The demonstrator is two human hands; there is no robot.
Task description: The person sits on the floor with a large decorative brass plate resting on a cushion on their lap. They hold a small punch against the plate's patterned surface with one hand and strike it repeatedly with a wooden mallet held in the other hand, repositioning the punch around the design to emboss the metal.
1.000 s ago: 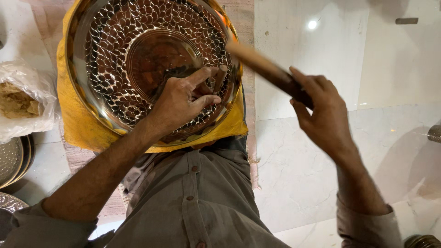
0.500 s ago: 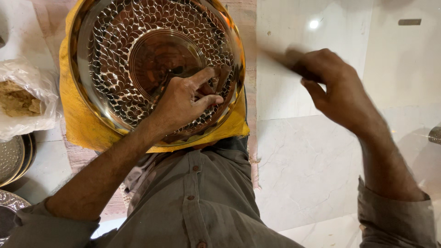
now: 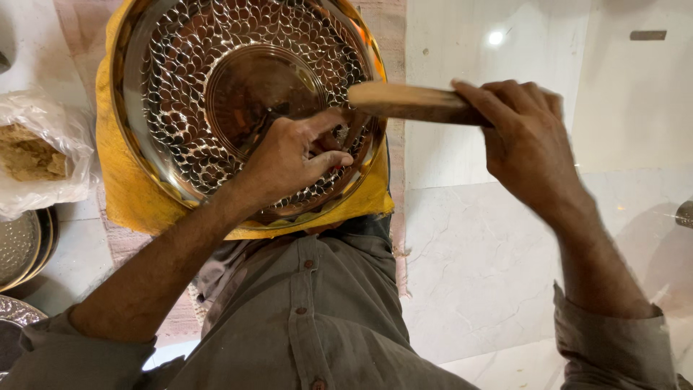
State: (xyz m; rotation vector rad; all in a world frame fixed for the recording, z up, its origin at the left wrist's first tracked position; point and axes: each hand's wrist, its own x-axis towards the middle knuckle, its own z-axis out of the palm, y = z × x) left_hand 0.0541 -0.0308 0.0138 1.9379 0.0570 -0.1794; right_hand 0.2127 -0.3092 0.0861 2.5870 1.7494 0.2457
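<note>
The metal plate, on a yellow cloth at upper left, now has the wooden mallet, gripped by the right hand, swung back over the left hand pinching a small tool, so hammering continues.

A large round metal plate, shiny and covered in a hammered leaf-like pattern around a smooth plain centre disc, lies face up on a yellow cloth on the person's lap. A thick brown wooden stick lies almost level above the plate's right rim, its blunt pale end pointing toward the plate's centre, its other end wrapped in a fist.
</note>
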